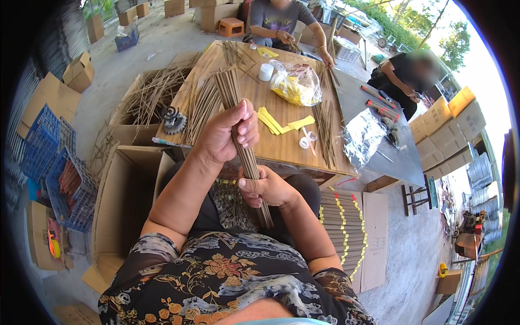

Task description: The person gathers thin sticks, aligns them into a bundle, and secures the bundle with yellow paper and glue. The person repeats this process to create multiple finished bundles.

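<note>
Above my lap I hold a bundle of thin brown sticks (246, 156), probably incense sticks, tilted with its upper end leaning left. Around its upper part my left hand (230, 131) is closed. My right hand (266, 187) wraps the lower part, and the sticks poke out below it. Beyond my hands is a wooden table (271, 146) with loose sticks (203, 111) at its left and another row of sticks (325, 130) at its right. Folded yellow strips (271, 120) lie between them, near a clear bag of yellow pieces (296, 84).
An open cardboard box (122, 203) stands at my left, with a box of loose sticks (154, 95) behind it. Yellow-banded bundles (338, 227) rest on cardboard at my right. One person (281, 21) handles sticks across the table; another (403, 76) sits right. Blue crates (70, 189) stand far left.
</note>
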Motion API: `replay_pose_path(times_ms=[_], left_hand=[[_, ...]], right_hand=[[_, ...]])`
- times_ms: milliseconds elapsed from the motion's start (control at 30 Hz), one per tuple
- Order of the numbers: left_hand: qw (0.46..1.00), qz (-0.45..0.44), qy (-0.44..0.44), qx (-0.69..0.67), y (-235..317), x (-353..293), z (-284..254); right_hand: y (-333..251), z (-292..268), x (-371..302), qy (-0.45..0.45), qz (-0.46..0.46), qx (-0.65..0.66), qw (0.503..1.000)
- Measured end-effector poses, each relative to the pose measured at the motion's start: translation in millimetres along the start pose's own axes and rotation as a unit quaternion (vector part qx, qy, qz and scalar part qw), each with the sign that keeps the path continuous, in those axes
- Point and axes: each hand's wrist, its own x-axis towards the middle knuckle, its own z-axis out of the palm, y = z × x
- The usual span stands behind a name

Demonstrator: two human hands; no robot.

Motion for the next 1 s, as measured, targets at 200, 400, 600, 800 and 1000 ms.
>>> replay_pose_path(times_ms=[200,400,600,800,1000], left_hand=[[0.968,0.072,0.123,0.205,2,13,23],[0.917,0.131,0.105,0.361,17,47,10],[0.902,0.081,0.141,0.401,-4,67,-55],[0.888,0.080,0.165,0.422,-2,72,-70],[0.913,0.049,0.147,0.378,12,79,-66]], right_hand=[[-14,-16,23,0.137,-0.098,-0.263,0.950],[-49,-48,72,0.202,-0.281,-0.359,0.867],[-31,-103,116,0.192,-0.286,-0.289,0.893],[-30,-108,127,0.190,-0.285,-0.267,0.901],[-28,-119,134,0.204,-0.302,-0.358,0.860]])
